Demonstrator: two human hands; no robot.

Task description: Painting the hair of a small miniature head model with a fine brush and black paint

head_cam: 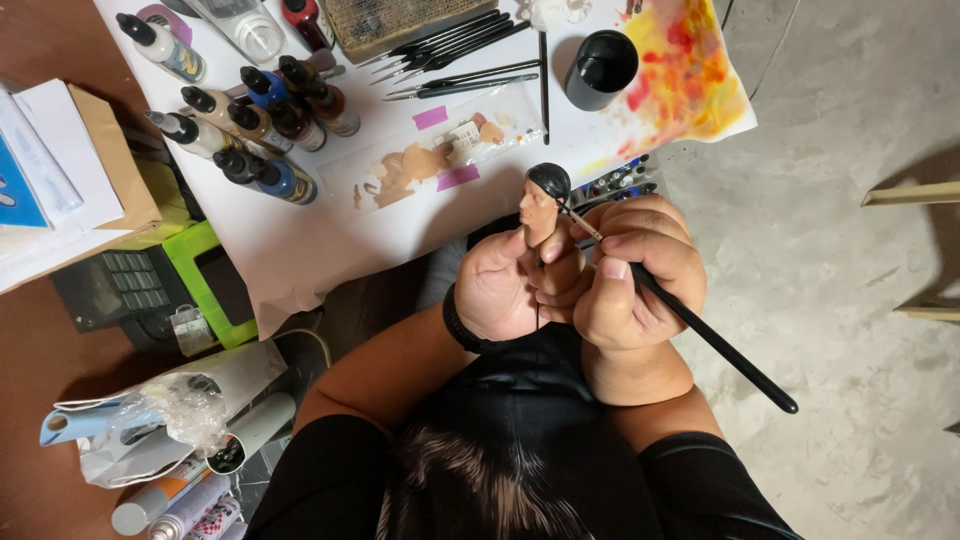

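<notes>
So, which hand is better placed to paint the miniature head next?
Probably right: the right hand holds the brush, tip at the miniature head; the left hand holds that head.

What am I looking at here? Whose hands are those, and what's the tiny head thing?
There is one picture, taken by a camera worn on a person's head, looking down, so you see their dark hair at the bottom and both arms reaching forward. The left hand holds a little model head with dark hair. The right hand holds a thin black paintbrush, its tip touching the model head. Beyond the hands is a table covered in white paper. On it lie small paint bottles, a row of spare brushes, a black cup, a clear sheet with skin-coloured paint dabs, and paper stained red and yellow.
</notes>
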